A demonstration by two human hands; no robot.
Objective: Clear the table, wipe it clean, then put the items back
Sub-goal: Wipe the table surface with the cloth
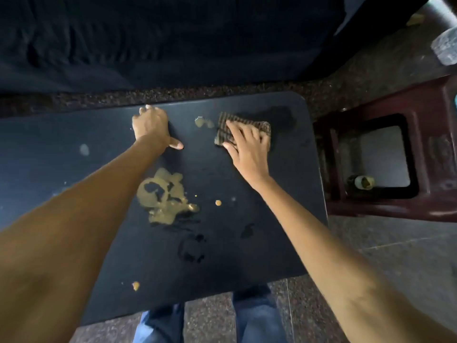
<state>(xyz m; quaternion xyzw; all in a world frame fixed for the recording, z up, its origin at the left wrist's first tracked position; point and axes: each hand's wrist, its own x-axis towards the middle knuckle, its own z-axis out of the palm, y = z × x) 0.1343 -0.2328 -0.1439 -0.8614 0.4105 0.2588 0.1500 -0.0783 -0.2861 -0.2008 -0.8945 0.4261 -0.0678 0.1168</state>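
A dark table (74,169) carries a large tan spill (164,196) near its middle, a smaller tan blotch (202,122) toward the far edge, and scattered drops (218,202). My right hand (247,142) presses flat on a brown striped cloth (230,125) at the far right of the table, beside a wet streak (282,117). My left hand (152,127) grips the table's far edge, fingers curled over it and thumb resting on the top.
A dark red plastic stool (432,149) stands right of the table, with a small item (363,182) seen through its opening. A dark fabric-covered surface (148,38) lies beyond the table. The floor (395,256) is speckled stone tile. My legs (257,318) show below the near edge.
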